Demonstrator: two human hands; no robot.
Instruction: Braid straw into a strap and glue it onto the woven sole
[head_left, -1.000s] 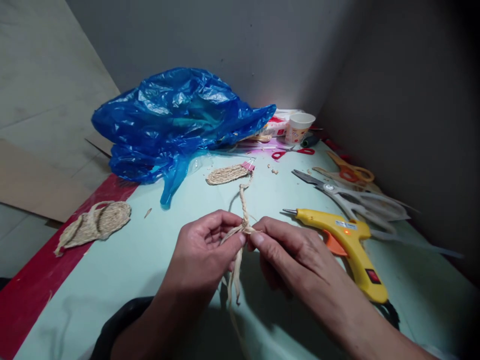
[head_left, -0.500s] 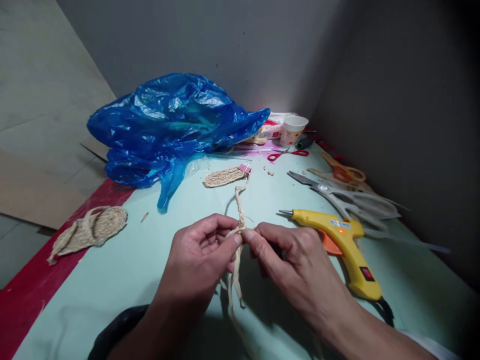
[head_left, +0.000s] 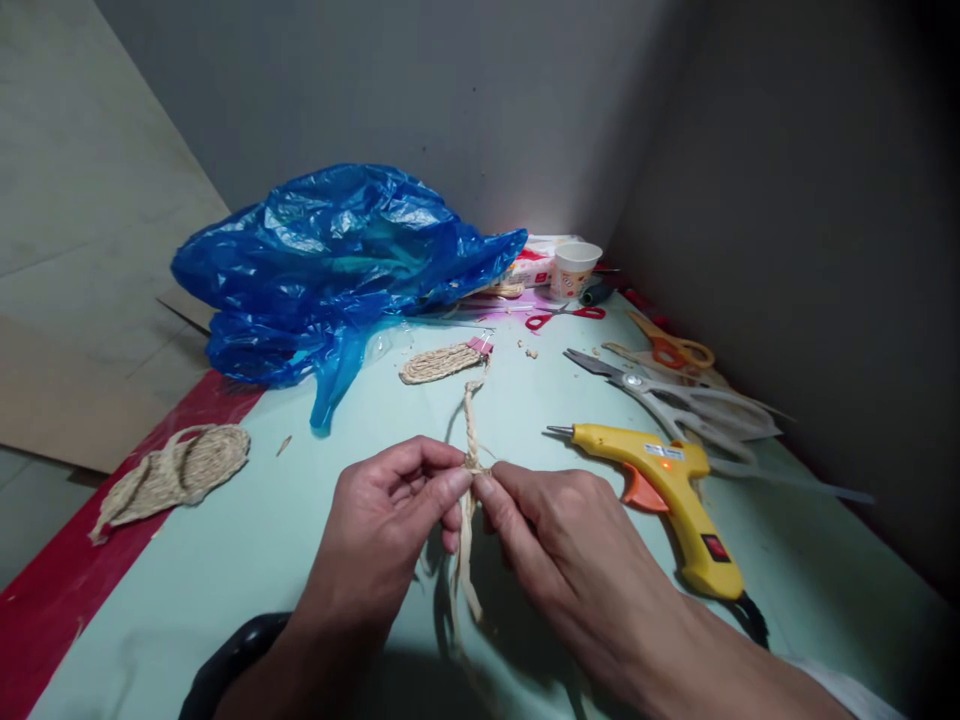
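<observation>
My left hand (head_left: 401, 505) and my right hand (head_left: 551, 525) meet at the middle of the table, each pinching the lower end of a thin braid of straw-coloured fibre (head_left: 471, 420). Loose strands (head_left: 465, 560) hang below my fingertips. From there the braid runs away from me to a small woven sole (head_left: 440, 363), an oval of coiled braid with a pink binder clip (head_left: 480, 346) on its right end. A finished-looking woven slipper (head_left: 187, 470) with crossed straps lies at the left. The exact crossing of strands is hidden between my fingers.
A yellow glue gun (head_left: 652, 450) with its light on lies at the right. Beyond it are large scissors (head_left: 637, 382), orange-handled scissors (head_left: 667, 345) and red-handled scissors (head_left: 562, 314). A blue plastic bag (head_left: 330, 260) and a paper cup (head_left: 575, 270) stand at the back.
My fingertips have drawn closer together on the braid, the right hand turning slightly inward. The whole view has shifted a little, so things on the table appear lower and further left.
</observation>
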